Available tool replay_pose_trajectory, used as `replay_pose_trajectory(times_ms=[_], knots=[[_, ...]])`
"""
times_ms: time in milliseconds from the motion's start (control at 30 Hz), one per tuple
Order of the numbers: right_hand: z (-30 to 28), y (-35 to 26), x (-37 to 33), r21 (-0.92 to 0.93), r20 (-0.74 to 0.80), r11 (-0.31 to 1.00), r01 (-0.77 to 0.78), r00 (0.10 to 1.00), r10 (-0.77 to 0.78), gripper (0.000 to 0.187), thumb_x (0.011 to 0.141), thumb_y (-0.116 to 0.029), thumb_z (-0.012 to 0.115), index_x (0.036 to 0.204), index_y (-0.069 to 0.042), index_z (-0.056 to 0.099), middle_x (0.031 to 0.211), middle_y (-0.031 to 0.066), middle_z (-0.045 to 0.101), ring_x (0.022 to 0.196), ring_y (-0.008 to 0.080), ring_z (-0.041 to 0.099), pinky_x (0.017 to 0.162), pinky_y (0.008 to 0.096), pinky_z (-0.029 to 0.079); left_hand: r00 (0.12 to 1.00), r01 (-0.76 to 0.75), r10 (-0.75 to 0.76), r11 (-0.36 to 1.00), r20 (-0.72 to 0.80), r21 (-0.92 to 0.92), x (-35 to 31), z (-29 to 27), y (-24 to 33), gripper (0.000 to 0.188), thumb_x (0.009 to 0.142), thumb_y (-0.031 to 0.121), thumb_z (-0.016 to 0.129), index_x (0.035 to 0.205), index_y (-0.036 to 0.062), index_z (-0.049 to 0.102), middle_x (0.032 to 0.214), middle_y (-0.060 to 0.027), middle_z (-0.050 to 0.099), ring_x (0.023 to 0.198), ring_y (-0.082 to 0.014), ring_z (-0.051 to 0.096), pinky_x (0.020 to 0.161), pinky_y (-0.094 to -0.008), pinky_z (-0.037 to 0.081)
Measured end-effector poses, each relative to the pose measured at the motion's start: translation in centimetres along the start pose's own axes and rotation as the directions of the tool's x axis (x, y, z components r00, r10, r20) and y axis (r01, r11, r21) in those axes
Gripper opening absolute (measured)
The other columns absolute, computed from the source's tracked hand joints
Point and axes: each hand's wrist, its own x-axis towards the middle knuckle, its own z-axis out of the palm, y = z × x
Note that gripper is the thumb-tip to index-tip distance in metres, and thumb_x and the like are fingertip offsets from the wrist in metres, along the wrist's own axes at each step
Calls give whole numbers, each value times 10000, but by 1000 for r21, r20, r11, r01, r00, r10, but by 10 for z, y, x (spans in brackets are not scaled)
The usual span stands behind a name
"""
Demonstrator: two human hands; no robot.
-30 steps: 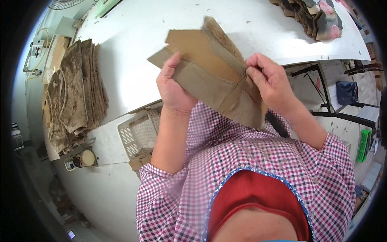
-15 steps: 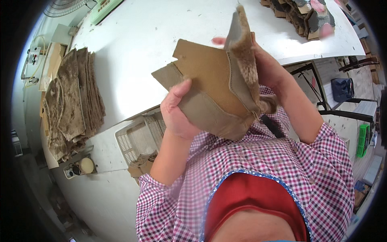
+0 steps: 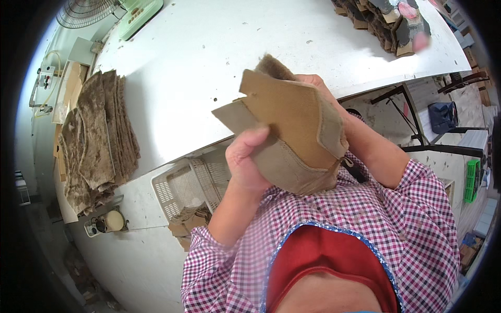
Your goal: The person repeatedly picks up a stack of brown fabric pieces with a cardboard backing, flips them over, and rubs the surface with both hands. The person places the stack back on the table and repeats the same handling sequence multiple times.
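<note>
In front of my chest I hold a fur-lined shoe upper (image 3: pixel 295 122), tan and grey-brown with stitched seams. My left hand (image 3: pixel 248 159) is closed on its left side, thumb across the outer face and fingers hidden beneath. Behind the far right edge, my right hand (image 3: pixel 323 94) grips it; most of those fingers are out of sight. Brown fur lining (image 3: pixel 274 68) shows along the upper's far edge.
A pile of brown furry pieces (image 3: pixel 99 141) lies at the left of the white table (image 3: pixel 193 68). More stacked pieces (image 3: pixel 381 23) are at the far right, a green tray-like object (image 3: pixel 138 18) at the far left. A plastic basket (image 3: pixel 177 190) stands below the front edge.
The raised right flap of the upper has folded back away from me, so the outer face lies flatter. My left hand has moved right and slightly nearer; my right hand has shifted behind the piece.
</note>
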Motion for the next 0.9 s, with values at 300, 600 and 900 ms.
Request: replay_pose_trajectory(times_ms=[300, 600, 900], knots=[[-5, -43, -28, -444, -252, 840, 312, 856, -451, 333, 924, -215, 616, 1153, 24, 580, 999, 116, 642, 917, 205, 622, 790, 298, 509, 994, -86, 79, 992, -72, -93, 0, 6, 14, 463, 910, 189, 457, 1327, -11, 429, 1329, -174, 503, 1196, -340, 514, 1012, -491, 421], [12, -67, -73, -668, 86, 538, 513, 772, -629, 281, 792, -78, 744, 1012, 37, 613, 908, 138, 636, 785, 217, 631, 702, 281, 511, 995, -94, 96, 991, 14, -95, 0, 7, 15, 491, 917, 208, 429, 1353, -16, 401, 1364, -187, 471, 1249, -353, 465, 1063, -508, 362], [9, -68, -78, -552, 134, 711, 436, 888, -440, 162, 829, -76, 687, 939, -2, 594, 771, 103, 618, 675, 212, 636, 613, 287, 514, 983, -181, 176, 975, 54, 129, -6, 14, 16, 471, 915, 199, 425, 1335, -14, 418, 1327, -187, 501, 1203, -336, 511, 1029, -489, 405]])
